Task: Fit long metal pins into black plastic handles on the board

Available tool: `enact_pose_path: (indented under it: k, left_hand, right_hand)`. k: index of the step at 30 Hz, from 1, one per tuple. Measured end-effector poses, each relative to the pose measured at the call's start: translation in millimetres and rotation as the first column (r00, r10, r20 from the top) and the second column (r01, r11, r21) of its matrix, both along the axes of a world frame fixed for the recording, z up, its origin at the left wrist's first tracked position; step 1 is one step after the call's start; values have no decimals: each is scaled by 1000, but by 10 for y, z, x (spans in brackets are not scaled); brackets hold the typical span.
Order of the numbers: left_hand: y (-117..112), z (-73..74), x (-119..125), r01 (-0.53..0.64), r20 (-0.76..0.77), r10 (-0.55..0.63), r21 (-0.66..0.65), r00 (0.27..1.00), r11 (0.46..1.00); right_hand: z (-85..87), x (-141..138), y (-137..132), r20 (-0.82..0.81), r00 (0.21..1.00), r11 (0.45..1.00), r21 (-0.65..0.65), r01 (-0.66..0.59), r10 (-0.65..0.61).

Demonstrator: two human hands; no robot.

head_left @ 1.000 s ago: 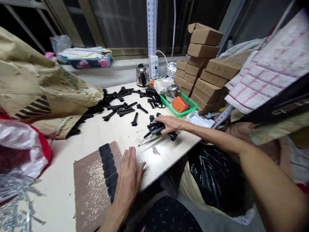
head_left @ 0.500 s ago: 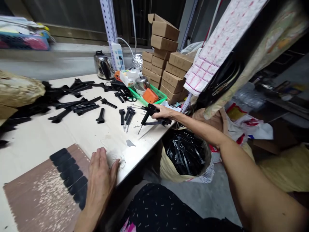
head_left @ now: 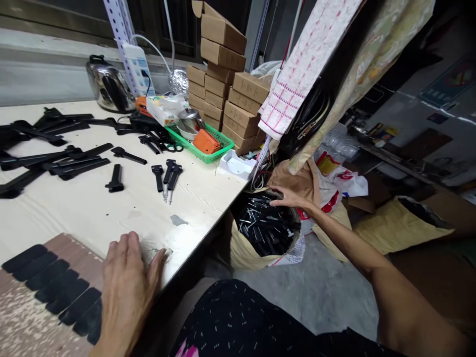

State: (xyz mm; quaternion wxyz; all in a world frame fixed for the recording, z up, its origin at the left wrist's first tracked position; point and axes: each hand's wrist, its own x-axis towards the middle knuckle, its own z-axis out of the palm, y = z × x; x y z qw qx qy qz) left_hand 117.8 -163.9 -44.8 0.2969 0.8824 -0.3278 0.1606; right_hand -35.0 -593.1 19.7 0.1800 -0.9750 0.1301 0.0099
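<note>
My left hand (head_left: 128, 280) lies flat on the table by its front edge, thumb apart from the fingers, with nothing in it. Beside it, a row of flat black pieces (head_left: 52, 280) rests on a worn brown board (head_left: 74, 245). Over the right rim of a sack (head_left: 247, 250), my right hand (head_left: 288, 198) hovers with fingers spread and nothing held. Inside the sack is a heap of black parts with thin metal rods (head_left: 266, 223). Several black handle-like parts (head_left: 167, 176) with metal tips lie together on the table.
More black parts (head_left: 74, 161) are strewn over the table's left side. A steel kettle (head_left: 109, 84), a green basket (head_left: 208, 157) and stacked cardboard boxes (head_left: 241, 114) stand at the back. A towel (head_left: 293, 69) hangs at the right. Bags (head_left: 401, 223) sit on the floor.
My right hand has let go of the black parts it held above the table and moved over the sack. Those parts are gone from the tabletop. The view has swung right.
</note>
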Motion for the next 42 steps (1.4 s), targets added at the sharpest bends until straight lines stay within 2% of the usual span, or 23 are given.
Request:
enact_pose_path:
  k: [3, 5, 7, 9, 12, 14, 15, 16, 17, 20, 22, 24, 26, 28, 30, 32, 34, 36, 39, 42]
  left_hand:
    - [2, 14, -48, -48, 10, 48, -7, 999, 999]
    - [3, -2, -75, -86, 12, 86, -1, 996, 996]
    - [9, -36, -86, -119, 26, 118, 14, 993, 993]
    - [20, -70, -91, -150, 42, 149, 29, 988, 988]
    - [34, -102, -98, -186, 56, 184, 45, 981, 981]
    - [33, -107, -102, -196, 61, 192, 69, 980, 978]
    - [29, -105, -102, -197, 62, 193, 79, 979, 977]
    - [24, -101, -103, -195, 60, 190, 88, 980, 977]
    - [18, -92, -103, -190, 54, 185, 96, 981, 977]
    - [-5, -51, -100, -169, 26, 168, 113, 986, 979]
    - [-26, -20, -91, -161, -1, 162, 127, 987, 979]
    - [-48, 5, -82, -148, -26, 152, 131, 988, 980]
    - [-63, 21, -79, -127, -40, 133, 126, 990, 984]
    - [-70, 30, -80, -108, -44, 113, 115, 993, 988]
    - [-69, 42, -79, -91, -43, 95, 98, 994, 991]
    - [-68, 69, -81, -80, -42, 83, 71, 996, 994]
    - [-77, 114, -104, -74, -34, 75, 26, 997, 997]
    - [-114, 171, -173, -73, -4, 73, -33, 997, 997]
    - [-238, 234, -383, -1, 40, 5, -108, 999, 994]
    - [-407, 225, -636, 161, 18, -160, -142, 987, 977]
  right_hand:
    - [61, 452, 167, 136, 988, 997, 0, -79, 78]
    - [87, 949, 407, 227, 949, 975, -46, -216, 221]
    - [69, 1517, 741, 252, 883, 917, -165, -364, 396]
    - [15, 2072, 1111, 180, 812, 808, -349, -474, 555]
    - [-72, 2741, 1574, -31, 677, 536, -585, -609, 736]
    - [-99, 3026, 1765, -166, 586, 358, -652, -668, 793]
    - [-100, 3119, 1825, -215, 552, 296, -661, -689, 805]
    - [-95, 3183, 1862, -251, 529, 257, -659, -707, 811]
    - [-86, 3225, 1881, -272, 516, 241, -650, -721, 812]
    - [-56, 3271, 1856, -304, 514, 256, -602, -756, 802]
    - [-32, 3266, 1793, -344, 501, 241, -579, -779, 794]
    - [32, 3207, 1711, -346, 526, 275, -565, -778, 777]
    - [174, 3049, 1605, -279, 581, 364, -558, -746, 764]
    - [379, 2764, 1452, -152, 651, 486, -546, -682, 743]
    - [575, 2357, 1230, -33, 726, 609, -518, -600, 687]
    - [669, 1866, 956, -20, 811, 713, -465, -525, 585]
    - [611, 1353, 680, -85, 915, 831, -393, -395, 394]
    - [418, 882, 450, -190, 978, 942, -301, -147, 92]
    - [40, 331, 215, -264, 961, 960, -281, 4, -81]
    - [-219, -55, 50, -282, 942, 955, -277, 103, -184]
